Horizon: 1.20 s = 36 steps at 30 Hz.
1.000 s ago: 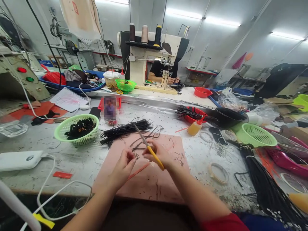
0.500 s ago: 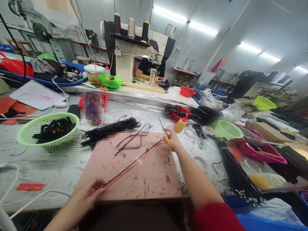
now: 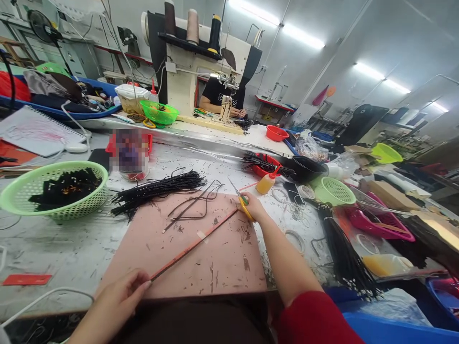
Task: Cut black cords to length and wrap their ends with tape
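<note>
The left hand (image 3: pixel 118 298) sits at the near edge of the pink mat (image 3: pixel 215 267), its fingers (image 3: pixel 143 285) pressed together and pinching the near end of one thin cord (image 3: pixel 193 244). The cord runs taut and diagonally across the mat, lying on or just above it, to the right hand (image 3: pixel 251 206) at the mat's far right corner. The right-hand fingers are curled closed around the yellow handles of one pair of scissors (image 3: pixel 241 199) and also hold the far end of the cord; the exact pinch is hidden behind the handles. The scissor blades point away from the person toward the far side of the worktop (image 3: pixel 71 248). A few loose black cords (image 3: pixel 193 205) lie on the far part of the mat, and one bundle of black cords (image 3: pixel 154 190) lies just beyond them. Two light green baskets are on the worktop: the left basket (image 3: pixel 53 191) holds dark pieces, and the right basket (image 3: pixel 335 191) stands near one yellow squeeze bottle (image 3: pixel 267 183). A second bundle of black cords (image 3: pixel 346 258) lies to the right of the mat.
</note>
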Motion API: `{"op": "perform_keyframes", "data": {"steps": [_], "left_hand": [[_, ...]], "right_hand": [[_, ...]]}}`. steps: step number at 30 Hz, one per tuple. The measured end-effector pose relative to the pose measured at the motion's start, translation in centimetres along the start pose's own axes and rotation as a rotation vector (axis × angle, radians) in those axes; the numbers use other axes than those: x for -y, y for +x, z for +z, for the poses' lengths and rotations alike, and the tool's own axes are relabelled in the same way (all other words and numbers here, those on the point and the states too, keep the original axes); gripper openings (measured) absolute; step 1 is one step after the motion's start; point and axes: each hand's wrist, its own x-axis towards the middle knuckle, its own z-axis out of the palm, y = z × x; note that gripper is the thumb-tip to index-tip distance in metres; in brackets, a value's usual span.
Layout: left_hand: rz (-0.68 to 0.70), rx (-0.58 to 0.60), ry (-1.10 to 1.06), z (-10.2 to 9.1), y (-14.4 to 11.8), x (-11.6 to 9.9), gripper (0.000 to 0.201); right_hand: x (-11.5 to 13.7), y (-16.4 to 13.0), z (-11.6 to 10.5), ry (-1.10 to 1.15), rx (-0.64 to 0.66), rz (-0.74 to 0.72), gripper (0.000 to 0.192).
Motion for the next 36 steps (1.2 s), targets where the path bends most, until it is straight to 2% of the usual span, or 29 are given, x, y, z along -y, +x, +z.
{"op": "perform_keyframes", "data": {"steps": [2, 8, 13, 19, 25, 29, 32, 36], "left_hand": [[-0.001, 0.055, 0.045, 0.1, -0.1, 0.0, 0.014], [0.031, -0.001, 0.132, 0.3, -1.0, -1.5, 0.01], [-0.006, 0.048, 0.183, 0.5, -1.7, -2.4, 0.01], [0.011, 0.028, 0.285, 0.7, -2.1, -2.3, 0.01], [0.007, -0.01, 0.276, 1.0, -2.2, -2.0, 0.01], [0.0, -0.053, 0.187, 1.0, -2.0, -1.7, 0.008], [-0.074, -0.001, -0.043, 1.3, -1.4, -2.1, 0.008], [-0.179, 0.035, -0.372, 2.4, 0.1, -4.2, 0.015]], "right_hand": [[0.0, -0.1, 0.0, -0.022, -0.001, 0.0, 0.048], [-0.3, -0.8, 0.2, -0.062, 0.005, 0.025, 0.046], [-0.5, -1.0, 0.0, -0.098, 0.028, 0.05, 0.051], [-0.6, -1.0, -0.1, -0.14, 0.031, 0.067, 0.052], [-0.8, -1.0, 0.0, -0.124, 0.042, 0.08, 0.052], [-0.8, -0.9, -0.1, -0.153, 0.034, 0.06, 0.051], [-0.5, -0.5, -0.1, -0.162, -0.046, 0.023, 0.049], [-0.2, -0.6, -0.7, -0.172, -0.19, 0.023, 0.044]]}}
